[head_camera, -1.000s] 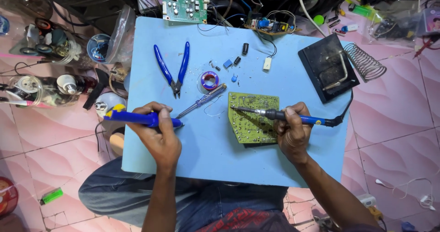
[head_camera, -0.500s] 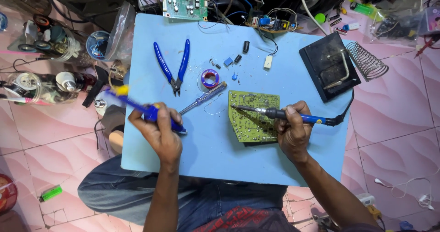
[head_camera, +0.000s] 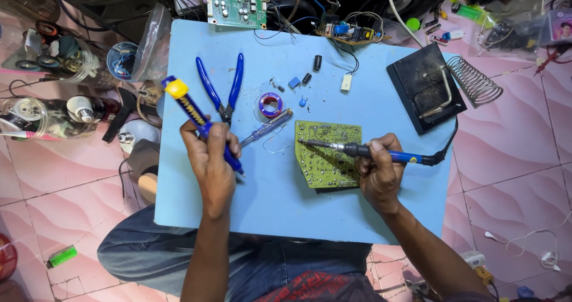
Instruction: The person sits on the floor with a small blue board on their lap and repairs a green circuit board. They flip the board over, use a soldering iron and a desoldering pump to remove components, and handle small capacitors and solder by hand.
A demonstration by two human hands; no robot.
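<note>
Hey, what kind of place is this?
Probably an informal electronics repair spot on a pink tiled floor: a blue-handled soldering iron over a yellow-green circuit board, and blue-handled pliers on a light blue board.

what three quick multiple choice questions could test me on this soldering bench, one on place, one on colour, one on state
1. Where does the tip of the soldering iron point?
A. at the black stand
B. over the green circuit board
C. at the solder spool

2. What colour are the handles of the pliers on the blue board?
A. red
B. yellow
C. blue

3. What is the left hand doing?
A. gripping a blue tool with a yellow cap
B. lying flat and empty
C. holding the pliers

Answers:
1 B, the iron held in the right hand reaches leftward with its tip above the green board.
2 C, both handles are blue, lying spread open beside the left hand.
3 A, its fingers are closed around the blue tool, whose yellow end sticks up and away.
</note>
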